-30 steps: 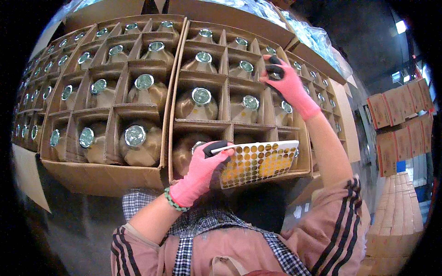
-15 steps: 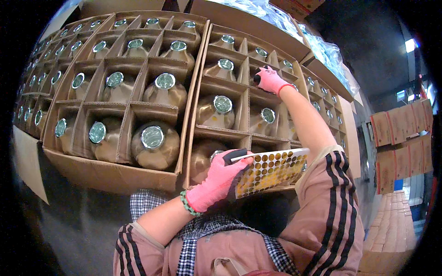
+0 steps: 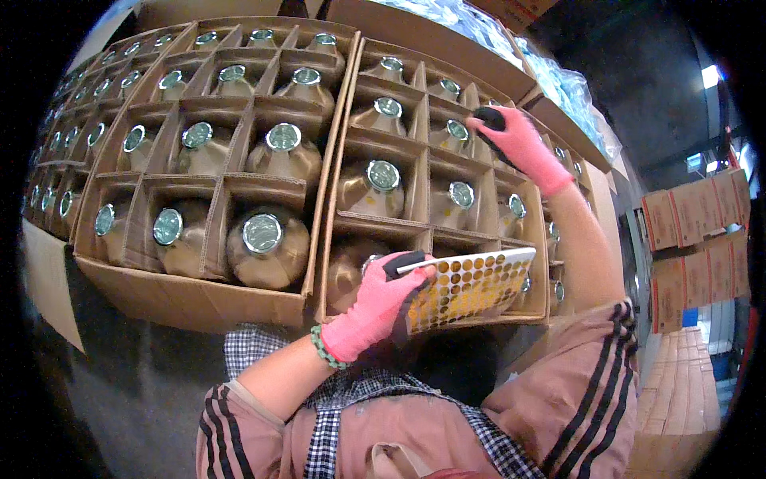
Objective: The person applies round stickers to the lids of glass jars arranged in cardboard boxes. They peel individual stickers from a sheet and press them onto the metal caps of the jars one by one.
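My left hand (image 3: 372,299), in a pink glove with black fingertips, grips a white-backed sheet of round gold stickers (image 3: 469,289) by its upper left corner. The sheet tilts over the near edge of a divided cardboard carton (image 3: 321,239) of wide glass bottles. Over the right column of that carton is my right hand (image 3: 520,148), in a matching glove, its fingers bent and drawn together. Whatever they might hold is hidden. A glass bottle (image 3: 457,134) stands just left of those fingertips. Small yellow dots show on another glass bottle (image 3: 375,195) nearer me.
A second divided carton (image 3: 191,289) of bottles adjoins on the left, with more beyond it. Clear plastic wrapping (image 3: 558,88) lies along the far right. Stacked flat cartons (image 3: 694,255) stand farther right. An open flap (image 3: 52,283) juts out at left.
My right hand has moved right, from the middle column to above the right column, and its wrist has turned. My left hand and the sticker sheet have hardly moved.
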`<state>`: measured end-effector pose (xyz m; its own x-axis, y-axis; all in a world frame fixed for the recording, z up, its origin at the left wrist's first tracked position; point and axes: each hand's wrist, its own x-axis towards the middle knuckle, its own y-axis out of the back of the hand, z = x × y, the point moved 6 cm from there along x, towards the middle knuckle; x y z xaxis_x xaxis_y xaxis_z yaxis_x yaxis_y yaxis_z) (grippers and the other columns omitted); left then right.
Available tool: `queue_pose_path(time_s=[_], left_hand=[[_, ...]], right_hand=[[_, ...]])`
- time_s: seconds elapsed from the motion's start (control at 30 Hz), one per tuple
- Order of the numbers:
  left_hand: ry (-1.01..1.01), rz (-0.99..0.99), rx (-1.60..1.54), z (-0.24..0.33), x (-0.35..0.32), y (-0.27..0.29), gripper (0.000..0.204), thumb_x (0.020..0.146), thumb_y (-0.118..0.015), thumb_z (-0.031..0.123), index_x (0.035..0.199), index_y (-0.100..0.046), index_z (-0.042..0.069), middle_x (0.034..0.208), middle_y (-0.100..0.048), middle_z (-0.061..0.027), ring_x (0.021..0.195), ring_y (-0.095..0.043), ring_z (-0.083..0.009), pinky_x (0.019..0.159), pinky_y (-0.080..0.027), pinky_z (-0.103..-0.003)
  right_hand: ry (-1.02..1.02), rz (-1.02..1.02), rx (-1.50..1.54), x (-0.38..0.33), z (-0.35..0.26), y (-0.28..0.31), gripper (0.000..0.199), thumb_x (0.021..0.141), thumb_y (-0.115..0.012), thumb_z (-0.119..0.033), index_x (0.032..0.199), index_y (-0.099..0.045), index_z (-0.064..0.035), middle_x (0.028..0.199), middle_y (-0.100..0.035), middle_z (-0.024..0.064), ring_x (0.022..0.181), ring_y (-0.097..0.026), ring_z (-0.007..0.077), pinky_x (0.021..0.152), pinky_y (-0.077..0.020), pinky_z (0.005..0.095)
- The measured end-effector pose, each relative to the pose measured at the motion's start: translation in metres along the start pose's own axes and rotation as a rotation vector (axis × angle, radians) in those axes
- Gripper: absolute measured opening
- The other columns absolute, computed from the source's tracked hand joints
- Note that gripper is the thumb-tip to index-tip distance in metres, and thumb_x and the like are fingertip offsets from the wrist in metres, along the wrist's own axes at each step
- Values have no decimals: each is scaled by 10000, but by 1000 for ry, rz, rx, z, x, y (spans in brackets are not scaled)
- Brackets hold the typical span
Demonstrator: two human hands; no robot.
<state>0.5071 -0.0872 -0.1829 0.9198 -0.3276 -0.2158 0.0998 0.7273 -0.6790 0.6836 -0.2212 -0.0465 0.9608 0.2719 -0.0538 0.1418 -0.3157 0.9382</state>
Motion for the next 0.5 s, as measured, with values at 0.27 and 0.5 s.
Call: queue_pose_path(time_s=[0.27, 0.5], left_hand=[[10, 11, -65, -8, 2, 4, 210, 720, -628, 130, 886, -596, 6, 775, -577, 0, 708, -516, -71, 671, -416, -206], [-23, 8, -83, -5, 0, 3, 204, 710, -638, 137, 866, -598, 11, 764, -573, 5, 698, -514, -73, 640, -420, -212]], right_hand=[[342, -244, -277, -132, -62, 3, 289, 608, -693, -189, 757, -533, -1, 775, -555, 140, 849, -516, 295, 795, -388, 342], [264, -121, -68, -143, -45, -4, 166, 656, -634, -112, 691, -524, 7, 688, -527, 133, 707, -486, 295, 647, -394, 347]])
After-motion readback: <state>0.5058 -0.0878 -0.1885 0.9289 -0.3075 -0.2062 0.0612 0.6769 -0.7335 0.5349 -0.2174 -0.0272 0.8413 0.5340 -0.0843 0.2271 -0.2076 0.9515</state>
